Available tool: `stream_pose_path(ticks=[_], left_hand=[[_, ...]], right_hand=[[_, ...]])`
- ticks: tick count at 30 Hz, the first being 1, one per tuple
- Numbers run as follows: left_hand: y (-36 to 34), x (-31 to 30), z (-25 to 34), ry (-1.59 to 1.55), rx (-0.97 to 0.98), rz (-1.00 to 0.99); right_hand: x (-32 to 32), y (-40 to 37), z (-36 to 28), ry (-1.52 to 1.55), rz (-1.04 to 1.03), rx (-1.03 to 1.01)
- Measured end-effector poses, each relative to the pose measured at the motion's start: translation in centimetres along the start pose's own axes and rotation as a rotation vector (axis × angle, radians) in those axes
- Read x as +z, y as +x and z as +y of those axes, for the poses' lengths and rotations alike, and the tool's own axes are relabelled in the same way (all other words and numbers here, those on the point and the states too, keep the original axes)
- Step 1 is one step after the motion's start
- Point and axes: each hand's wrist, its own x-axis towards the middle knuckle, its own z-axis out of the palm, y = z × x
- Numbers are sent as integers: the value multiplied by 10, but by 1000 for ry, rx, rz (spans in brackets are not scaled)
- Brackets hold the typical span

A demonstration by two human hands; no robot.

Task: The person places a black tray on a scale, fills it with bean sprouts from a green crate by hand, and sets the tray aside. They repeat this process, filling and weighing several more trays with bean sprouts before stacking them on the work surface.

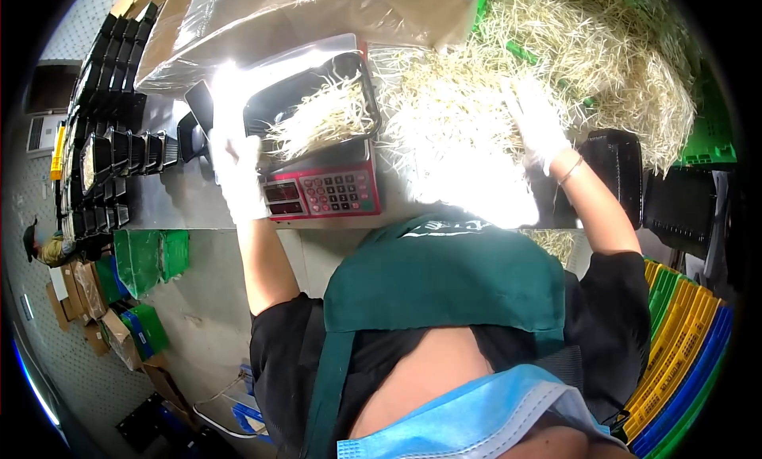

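My left hand (pixel 239 169), in a white glove, is at the left near corner of a black plastic tray (pixel 370 90). Its fingers are closed at the tray's edge, though glare washes out part of them. White bean sprouts (pixel 321 117) lie in the tray, mostly toward its right side. Under the tray is a red and silver digital scale (pixel 337 193) with a keypad and displays. My right hand (pixel 536 125), also gloved, lies against a large heap of sprouts (pixel 452 102). Its fingers are stretched out and hold nothing I can see.
Stacked black trays (pixel 119 153) line the table's left end. More black trays (pixel 615 169) sit right of my right arm. Behind the scale is a plastic-lined box (pixel 317 22). Coloured crates (pixel 675 332) stand at lower right. Another person (pixel 51 248) is at far left.
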Motion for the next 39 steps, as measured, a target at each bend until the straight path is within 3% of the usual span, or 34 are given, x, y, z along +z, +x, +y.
stream_pose_path(ticks=[2,3,4,5,6,7,8,9,10,11,12,14,15,16,18,20,21,22,23,24,26,27,29,30,32,33,34,35,36,38,39], left_hand=[[-29,23,56,265,470,315],[-45,36,82,31,462,42],[-62,62,82,379,698,8],[-74,70,70,345,574,-603],[-78,112,98,579,649,-847],[-84,148,63,403,939,-820],[-93,173,60,58,507,-887],[-88,205,32,473,575,-970],[-81,230,7,494,707,-837],[-70,249,-12,513,831,-701],[-49,268,-22,529,846,-639],[-26,286,-21,549,857,-582],[-17,287,-5,922,923,-624],[-8,289,5,1300,972,-650],[2,298,-27,1154,933,-688],[5,297,-26,1003,892,-731],[1,289,-4,1057,729,-871],[-4,282,9,1105,560,-1005],[-15,278,-13,961,749,-720],[-21,276,-10,957,746,-721],[-32,270,-1,914,663,-583],[-35,270,-6,850,734,-429],[-29,260,0,747,701,-496],[-28,254,1,633,665,-575],[-23,243,-19,533,721,-529],[-24,239,-9,885,600,-608],[-27,236,-3,1234,460,-677],[-42,232,-21,1044,415,-416],[-39,234,-21,1040,416,-408],[-34,238,-20,1153,380,-601],[-41,235,-19,1153,377,-602]], right_hand=[[-35,13,3,278,-100,25],[-21,23,13,259,-36,-14],[-24,29,17,261,-41,-20],[-36,39,22,324,-241,29],[-42,50,26,386,-438,79],[-10,44,45,357,-233,-72],[-21,43,49,359,-227,-70],[-43,38,55,622,-232,-47],[-56,36,60,882,-239,-26],[-47,46,80,1732,-527,343],[-43,54,92,2179,-637,445],[-39,79,81,1496,-538,402],[6,92,84,1470,-386,211],[19,89,69,1470,-387,210],[16,82,28,1630,-53,138],[-16,65,7,264,96,-225],[-20,52,-17,265,93,-218],[-17,39,-45,147,98,-41],[-15,32,-57,24,102,132],[-11,40,-51,22,98,131],[-4,67,-35,621,-189,271],[-55,64,-26,309,-187,148],[-2,80,30,890,-234,-158],[-51,64,37,1130,-376,270],[-9,51,67,1639,-291,242],[7,44,60,1634,-295,244],[23,38,51,1524,-103,276],[35,34,43,1405,87,302],[32,28,35,619,167,237],[21,23,36,609,-7,283],[19,23,40,610,-10,282]])
